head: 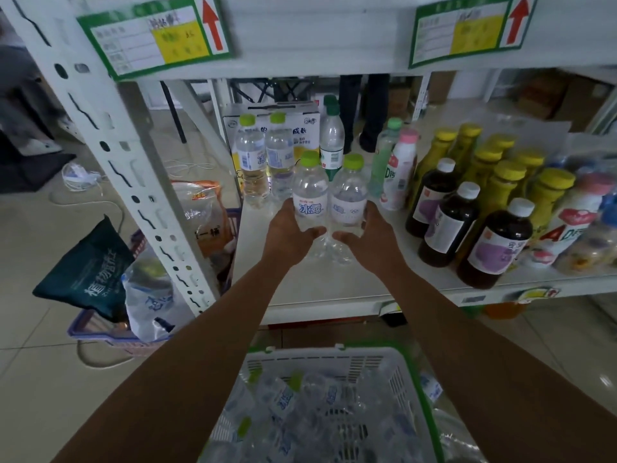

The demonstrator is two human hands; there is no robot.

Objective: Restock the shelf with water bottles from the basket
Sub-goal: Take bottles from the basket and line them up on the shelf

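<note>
Fingers (312,232) around two upright water bottles (310,195)

Outstretched arms, left hand (289,230) beside right hand (371,234) (fingers curled)

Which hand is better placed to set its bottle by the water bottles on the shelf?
Left hand: its bottle is nearest the two standing water bottles; the right hand is farther off.

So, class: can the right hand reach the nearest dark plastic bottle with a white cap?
Probably not yet: the right hand grips a clear water bottle with a green cap. Otherwise the way looks free: the dark bottle stands unblocked on the white shelf.
</note>
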